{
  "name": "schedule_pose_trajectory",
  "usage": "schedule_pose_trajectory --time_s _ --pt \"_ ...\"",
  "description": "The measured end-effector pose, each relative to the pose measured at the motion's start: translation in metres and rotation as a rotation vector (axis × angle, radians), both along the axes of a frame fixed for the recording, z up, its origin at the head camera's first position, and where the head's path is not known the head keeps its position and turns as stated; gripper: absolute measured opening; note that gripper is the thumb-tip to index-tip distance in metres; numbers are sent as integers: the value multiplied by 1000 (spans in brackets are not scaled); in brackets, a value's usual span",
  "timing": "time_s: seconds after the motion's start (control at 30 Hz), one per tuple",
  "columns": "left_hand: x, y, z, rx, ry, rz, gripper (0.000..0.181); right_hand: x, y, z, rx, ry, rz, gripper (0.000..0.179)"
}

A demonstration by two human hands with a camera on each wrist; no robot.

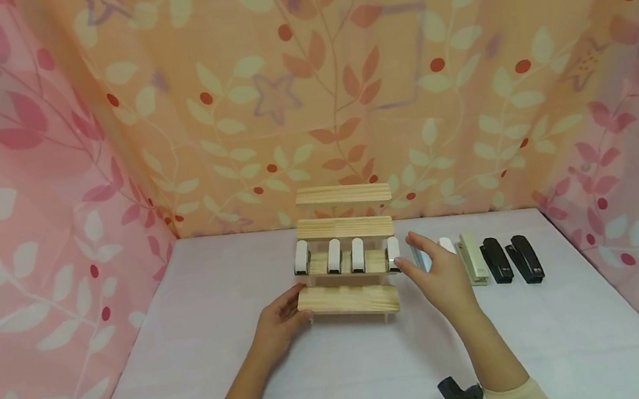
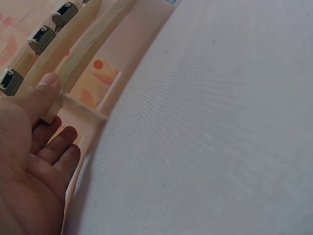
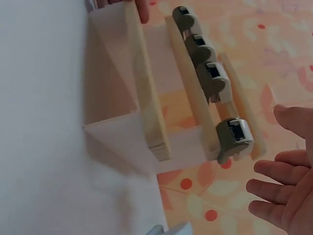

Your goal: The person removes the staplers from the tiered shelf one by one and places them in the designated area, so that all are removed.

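A tiered display rack with pale wooden boards [image 1: 348,299] and clear supports stands on the table. My left hand [image 1: 275,325] holds the left end of its lowest board, thumb on top and fingers beneath in the left wrist view. Several white staplers stand in a row on the second tier, spaced unevenly. At the right end of that row is one white stapler [image 1: 393,252], with my right hand [image 1: 445,277] just beside it. In the right wrist view, the right hand's fingers [image 3: 276,171] are extended and spread, apart from that stapler [image 3: 234,137].
Right of the rack, more staplers lie in a row: a light blue one [image 1: 421,259], a white one [image 1: 447,245], a cream one [image 1: 473,259] and two black ones [image 1: 496,260]. Patterned curtains [image 1: 224,105] enclose the white-covered table [image 1: 196,361] at the back and sides.
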State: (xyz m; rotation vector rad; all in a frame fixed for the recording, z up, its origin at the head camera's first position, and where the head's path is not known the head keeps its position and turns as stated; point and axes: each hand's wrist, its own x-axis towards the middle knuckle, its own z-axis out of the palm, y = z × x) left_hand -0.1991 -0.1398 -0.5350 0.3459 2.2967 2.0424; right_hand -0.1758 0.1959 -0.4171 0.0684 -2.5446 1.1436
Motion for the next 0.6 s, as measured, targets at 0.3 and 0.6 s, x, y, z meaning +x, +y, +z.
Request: schedule_pose_trajectory --time_s 0.3,0.6 --pt "1 2 2 -7 -25 10 71 -6 0 -24 -42 -128 39 84" --pt "0 2 0 -10 -14 13 71 -12 -7 -34 -82 -120 68 81"
